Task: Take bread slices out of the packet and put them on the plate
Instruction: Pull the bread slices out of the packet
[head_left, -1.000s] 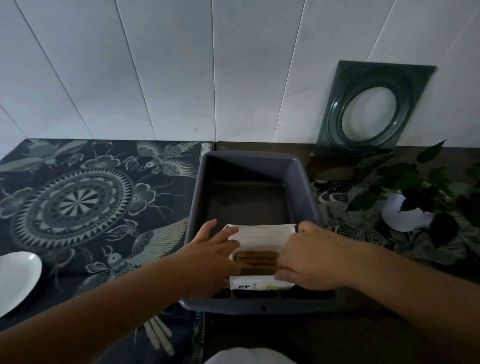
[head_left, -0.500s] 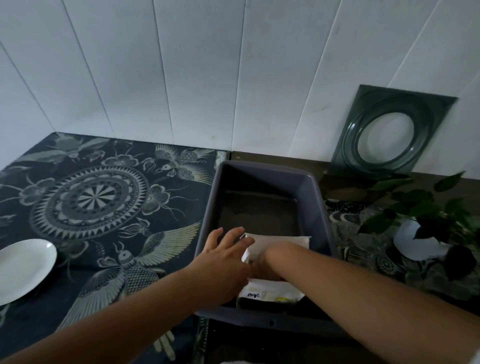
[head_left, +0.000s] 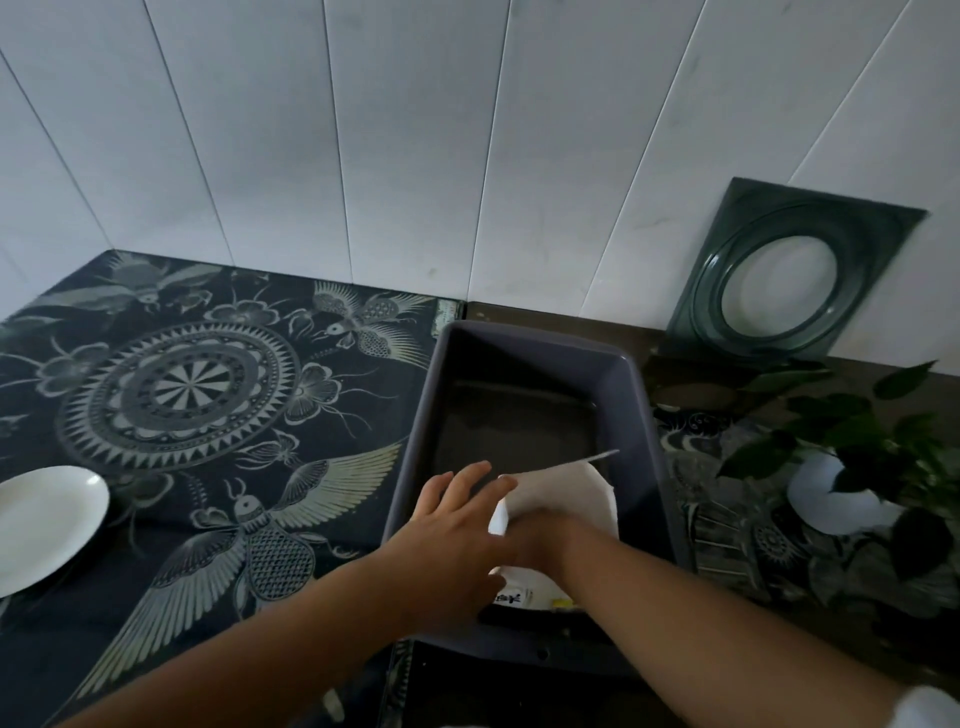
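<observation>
A white bread packet (head_left: 563, 493) lies at the near end of a grey plastic tub (head_left: 524, 345). My left hand (head_left: 451, 530) rests on the packet's left side and holds it, fingers spread. My right hand (head_left: 535, 535) reaches inside the packet's open mouth; its fingers are hidden, so I cannot tell whether they hold a slice. No bread shows now. A white plate (head_left: 44, 525) sits at the far left on the patterned cloth, with nothing on it.
The dark patterned cloth (head_left: 208, 415) covers the left of the counter. A potted plant (head_left: 852, 467) in a white pot stands right of the tub. A green square frame (head_left: 784, 275) leans on the white panelled wall.
One second ago both hands held the packet's mouth apart with brown slices showing. Since then my right hand has gone inside the packet, and the view has tilted up and shifted left.
</observation>
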